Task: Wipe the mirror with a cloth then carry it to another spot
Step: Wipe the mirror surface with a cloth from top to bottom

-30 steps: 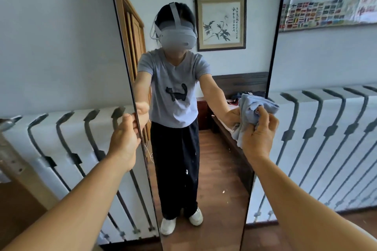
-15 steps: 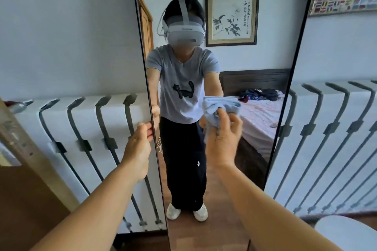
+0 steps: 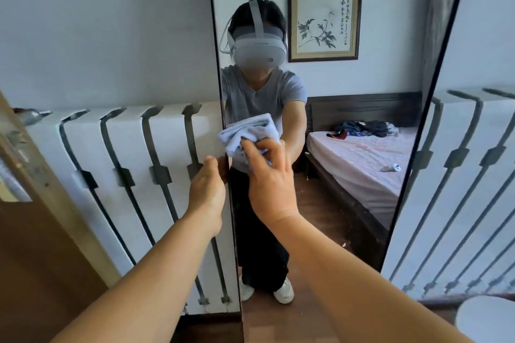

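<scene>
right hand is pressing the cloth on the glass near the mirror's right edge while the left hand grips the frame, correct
Not quite. In the head view the right hand presses the cloth near the mirror's left edge, not the right. The left hand does grip the frame on that same left edge, just beside the cloth.

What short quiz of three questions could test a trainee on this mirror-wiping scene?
1. True or false: the right hand presses the cloth near the left edge of the mirror.
2. What does the left hand grip? A) the cloth B) the mirror's left frame edge C) the radiator
3. Fill in: the cloth's colour is light ____.

Key: 1 true; 2 B; 3 blue.
</scene>
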Demonstrator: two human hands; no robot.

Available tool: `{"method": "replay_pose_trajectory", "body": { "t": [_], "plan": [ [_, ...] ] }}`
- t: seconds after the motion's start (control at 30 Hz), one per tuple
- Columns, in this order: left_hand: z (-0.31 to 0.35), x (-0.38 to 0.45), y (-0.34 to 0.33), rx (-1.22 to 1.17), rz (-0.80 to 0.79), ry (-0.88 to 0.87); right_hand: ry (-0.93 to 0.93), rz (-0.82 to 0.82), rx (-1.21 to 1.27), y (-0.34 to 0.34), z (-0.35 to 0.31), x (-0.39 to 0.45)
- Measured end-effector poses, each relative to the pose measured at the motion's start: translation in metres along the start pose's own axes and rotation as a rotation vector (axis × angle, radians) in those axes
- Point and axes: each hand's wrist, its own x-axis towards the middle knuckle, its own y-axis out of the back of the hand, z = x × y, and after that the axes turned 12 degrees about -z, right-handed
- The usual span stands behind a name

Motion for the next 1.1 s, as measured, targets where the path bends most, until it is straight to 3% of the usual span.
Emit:
{"method": "replay_pose_trajectory", "body": {
  "t": [0.27, 0.5, 0.63, 0.9, 1.1],
  "plan": [
    [-0.029, 0.004, -0.018, 0.026, 0.1, -0.133, -0.282, 0.11, 0.012, 0.04, 0.059, -0.027],
    [-0.048, 0.005, -0.021, -0.056, 0.132, -0.314, -0.435, 0.373, 0.077, 0.075, 0.118, -0.044],
    [-0.058, 0.006, -0.018, -0.109, 0.117, -0.38, -0.542, 0.403, -0.056, 0.09, 0.143, -0.056],
    [-0.078, 0.021, -0.021, -0.301, 0.131, -0.484, -0.443, 0.521, -0.031, 0.076, 0.161, -0.065],
    [-0.098, 0.026, -0.003, -0.328, -0.065, -0.432, -0.246, 0.525, 0.025, 0.038, 0.133, -0.068]
  ]
}}
